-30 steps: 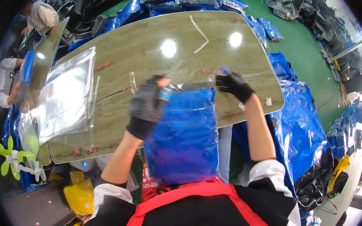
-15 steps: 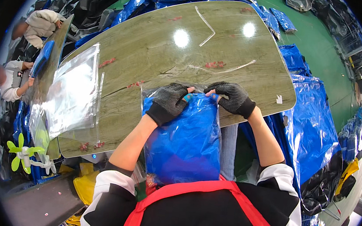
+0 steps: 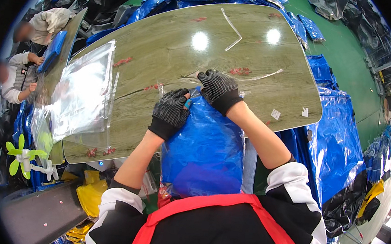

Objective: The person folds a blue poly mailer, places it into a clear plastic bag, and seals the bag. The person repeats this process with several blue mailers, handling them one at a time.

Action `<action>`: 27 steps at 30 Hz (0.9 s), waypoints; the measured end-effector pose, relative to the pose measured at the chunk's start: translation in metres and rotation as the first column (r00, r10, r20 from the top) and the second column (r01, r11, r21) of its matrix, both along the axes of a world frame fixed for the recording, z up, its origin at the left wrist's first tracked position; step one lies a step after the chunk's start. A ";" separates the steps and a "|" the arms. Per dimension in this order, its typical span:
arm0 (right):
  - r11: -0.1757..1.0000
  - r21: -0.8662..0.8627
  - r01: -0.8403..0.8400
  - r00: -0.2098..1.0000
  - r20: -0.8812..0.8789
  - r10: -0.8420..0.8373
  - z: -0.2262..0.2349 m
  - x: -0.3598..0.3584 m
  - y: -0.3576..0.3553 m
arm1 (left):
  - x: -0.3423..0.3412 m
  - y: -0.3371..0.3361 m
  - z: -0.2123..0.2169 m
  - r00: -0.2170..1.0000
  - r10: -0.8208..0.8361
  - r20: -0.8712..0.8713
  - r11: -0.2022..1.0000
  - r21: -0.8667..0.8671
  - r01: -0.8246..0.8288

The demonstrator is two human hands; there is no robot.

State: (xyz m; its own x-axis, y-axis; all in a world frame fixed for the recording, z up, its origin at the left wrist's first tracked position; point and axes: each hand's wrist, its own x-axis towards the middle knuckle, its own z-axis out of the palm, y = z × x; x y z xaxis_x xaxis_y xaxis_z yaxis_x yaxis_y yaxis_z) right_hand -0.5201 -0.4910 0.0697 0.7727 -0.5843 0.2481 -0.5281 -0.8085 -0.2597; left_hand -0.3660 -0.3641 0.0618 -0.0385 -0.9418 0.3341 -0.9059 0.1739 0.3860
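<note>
A clear plastic bag (image 3: 202, 155) with a folded blue sheet-like item inside lies over the table's near edge and reaches down to my front. My left hand (image 3: 170, 113), in a black dotted work glove with bare fingertips, is closed on the bag's upper left corner. At the bag's far edge, my right hand (image 3: 218, 89), gloved the same way, has its fingers curled closed. What its fingertips pinch is hidden under the glove. A pale thin strip (image 3: 189, 79) shows just left of it on the table.
On the wood-patterned table (image 3: 164, 49) lie flat clear bags (image 3: 84, 96), bent clear strips (image 3: 235, 30) and small paper scraps (image 3: 275, 113). A green fan (image 3: 25, 155) stands at left. Two people (image 3: 20, 76) handle a blue packet (image 3: 52, 51) beyond. Blue sheeting (image 3: 337, 143) hangs at right.
My right hand has moved left and farther over the table along the bag's far edge, uncovering a paper scrap. My left hand has shifted slightly and stays on the corner.
</note>
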 end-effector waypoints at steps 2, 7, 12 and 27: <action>0.995 0.008 -0.103 0.988 0.114 0.102 0.001 0.002 -0.001 | 0.002 -0.001 -0.001 1.000 0.009 -0.029 1.000 0.012 -0.009; 0.976 0.161 -0.145 0.989 -0.008 0.148 0.014 -0.013 0.016 | 0.000 0.008 -0.004 0.997 0.045 -0.064 0.996 0.076 -0.040; 0.974 0.195 -0.112 0.985 -0.110 0.136 0.019 -0.019 0.043 | 0.003 0.005 -0.001 0.940 0.299 -0.164 0.952 -0.015 -0.305; 0.970 0.230 0.085 0.996 -0.018 -0.083 0.027 0.007 0.064 | 0.050 0.016 0.042 0.917 0.123 0.379 0.979 0.102 -0.174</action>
State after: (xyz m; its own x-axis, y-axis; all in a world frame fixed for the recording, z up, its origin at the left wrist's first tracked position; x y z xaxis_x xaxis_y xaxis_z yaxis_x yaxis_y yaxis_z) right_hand -0.5136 -0.4273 0.0963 0.7199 -0.6877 0.0933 -0.5942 -0.6802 -0.4292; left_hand -0.3163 -0.3479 0.1033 0.0087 -0.9805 0.1964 -0.9996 -0.0031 0.0293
